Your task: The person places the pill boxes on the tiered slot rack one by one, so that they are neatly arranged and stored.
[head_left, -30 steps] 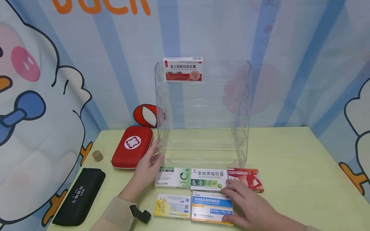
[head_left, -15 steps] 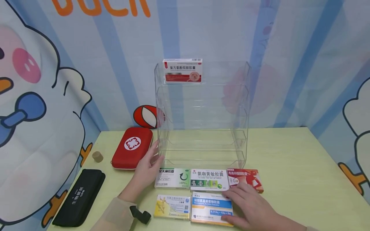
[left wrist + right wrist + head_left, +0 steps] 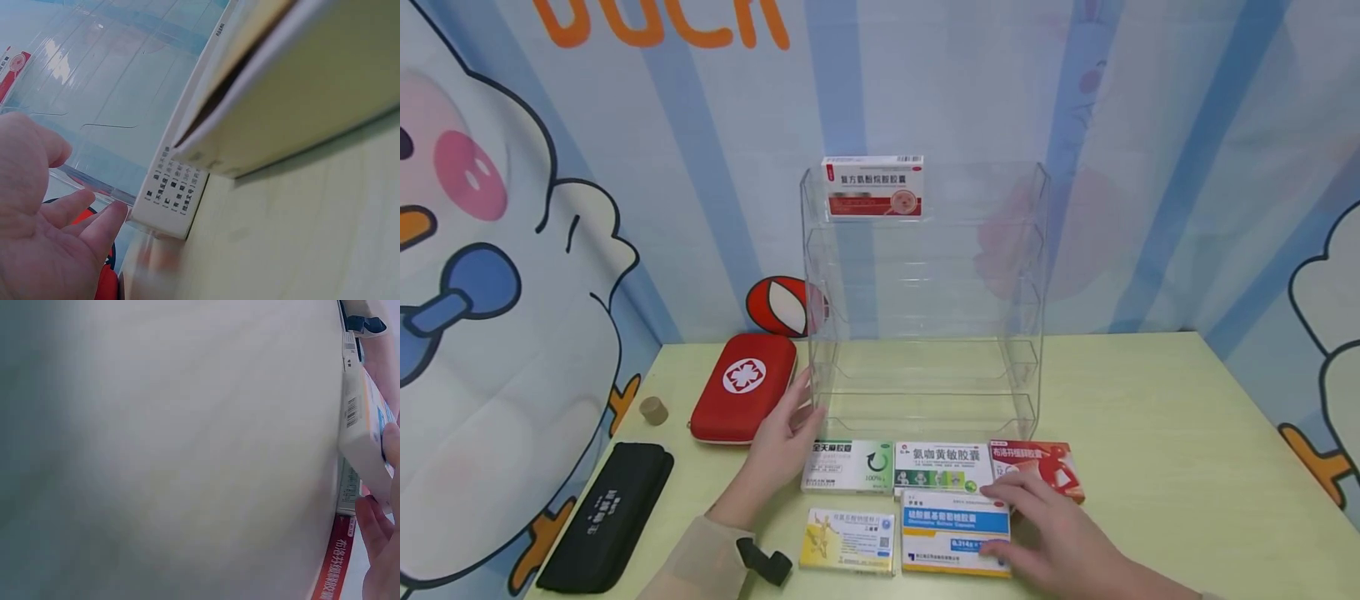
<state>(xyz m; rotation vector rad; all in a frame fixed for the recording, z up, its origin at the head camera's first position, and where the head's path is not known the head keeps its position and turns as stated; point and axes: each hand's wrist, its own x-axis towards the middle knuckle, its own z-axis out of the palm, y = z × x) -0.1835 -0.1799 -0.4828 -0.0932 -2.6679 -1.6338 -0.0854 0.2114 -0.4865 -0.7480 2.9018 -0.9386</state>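
In the head view a clear tiered display rack (image 3: 934, 405) stands on the table, with a red-and-white medicine box (image 3: 875, 188) at the left of its top tier. My left hand (image 3: 784, 437) holds the rack's lower left side; in the left wrist view its edge runs between thumb and fingers (image 3: 109, 228). My right hand (image 3: 1063, 529) pinches the right side of a blue-and-white medicine box (image 3: 951, 533). That box (image 3: 369, 434) is tilted up in the right wrist view, thumb on its face and fingertips at its far edge.
Before the rack lie a green-and-white box (image 3: 850, 468), a white box with a green strip (image 3: 936, 467) and a red box (image 3: 1037, 465). A yellow-and-white box (image 3: 847, 542) lies nearer. Leftward are a red first-aid case (image 3: 760, 408), black pouch (image 3: 606, 517) and small wooden cylinder (image 3: 653, 410).
The right hand has tilted the blue-and-white box up from the table and shifted it slightly right. The left hand stays at the rack.
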